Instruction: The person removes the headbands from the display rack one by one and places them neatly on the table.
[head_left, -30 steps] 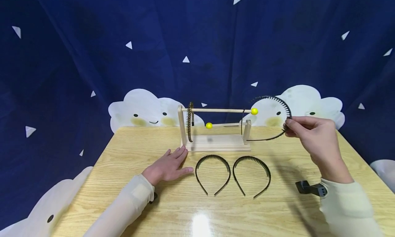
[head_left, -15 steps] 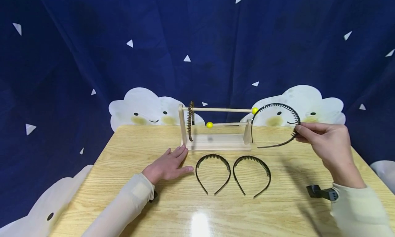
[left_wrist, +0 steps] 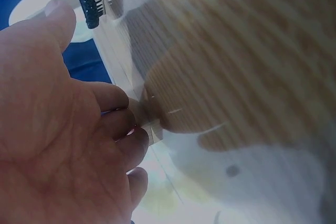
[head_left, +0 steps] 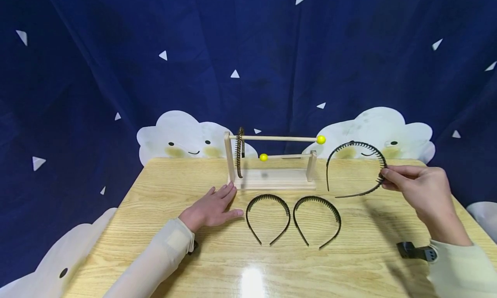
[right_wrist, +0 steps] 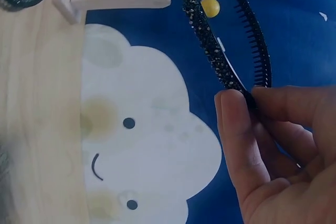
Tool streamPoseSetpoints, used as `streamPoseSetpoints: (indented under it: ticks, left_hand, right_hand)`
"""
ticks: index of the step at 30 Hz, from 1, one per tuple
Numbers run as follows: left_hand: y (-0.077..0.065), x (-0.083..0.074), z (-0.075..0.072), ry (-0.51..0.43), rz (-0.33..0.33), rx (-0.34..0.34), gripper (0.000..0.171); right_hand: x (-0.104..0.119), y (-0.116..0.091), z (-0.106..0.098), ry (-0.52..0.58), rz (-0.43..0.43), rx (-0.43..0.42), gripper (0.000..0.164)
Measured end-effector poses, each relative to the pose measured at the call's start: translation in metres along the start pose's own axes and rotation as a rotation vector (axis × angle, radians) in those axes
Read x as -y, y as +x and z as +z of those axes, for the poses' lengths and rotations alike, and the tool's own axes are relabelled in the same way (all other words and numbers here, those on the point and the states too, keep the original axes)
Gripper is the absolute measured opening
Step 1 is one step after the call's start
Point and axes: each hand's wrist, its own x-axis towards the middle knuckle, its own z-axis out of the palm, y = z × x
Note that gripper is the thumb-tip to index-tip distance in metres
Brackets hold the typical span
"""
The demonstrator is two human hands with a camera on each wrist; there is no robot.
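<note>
My right hand [head_left: 423,196] pinches a black toothed headband [head_left: 356,143] by its right side, raised over the table to the right of the wooden rack [head_left: 275,180]. In the right wrist view, sparkly stones cover part of this headband [right_wrist: 214,53], gripped between thumb and fingers. Flat on the table lies my left hand [head_left: 209,209], fingertips at the rack's left front corner, fingers straight and holding nothing. A brown headband [head_left: 238,153] hangs on the rack's upper rod near its left post. Two black headbands lie in front of the rack, one left [head_left: 268,196] and one right [head_left: 316,199].
Yellow balls cap the upper rod [head_left: 321,139] on the right and the lower rod [head_left: 263,157] on the left. Behind the wood-grain table [head_left: 349,268] hangs a dark blue curtain [head_left: 264,52] with white clouds and triangles.
My right hand has drawn the black headband right and down, away from the upper rod's yellow end, which it overlapped earlier. My left hand has stayed in place.
</note>
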Motion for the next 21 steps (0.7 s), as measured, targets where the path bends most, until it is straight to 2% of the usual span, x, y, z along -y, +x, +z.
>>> streamPoseSetpoints:
  ticks: [7,12,18,21]
  left_hand:
    - [0.0,0.0,0.0,0.001,0.007,-0.007,0.087]
    - [0.0,0.0,0.001,-0.001,0.01,-0.007,0.088]
    - [0.0,0.001,0.001,0.006,0.011,-0.01,0.088]
    - [0.001,0.001,0.001,0.014,0.008,-0.005,0.089]
  right_hand:
    - [-0.012,-0.002,-0.009,-0.112,0.013,0.019,0.018]
    - [-0.021,-0.003,-0.016,-0.188,0.044,0.039,0.009]
    - [-0.031,-0.002,-0.02,-0.357,0.068,0.062,0.032]
    - [-0.036,-0.002,-0.022,-0.437,0.081,0.084,0.033]
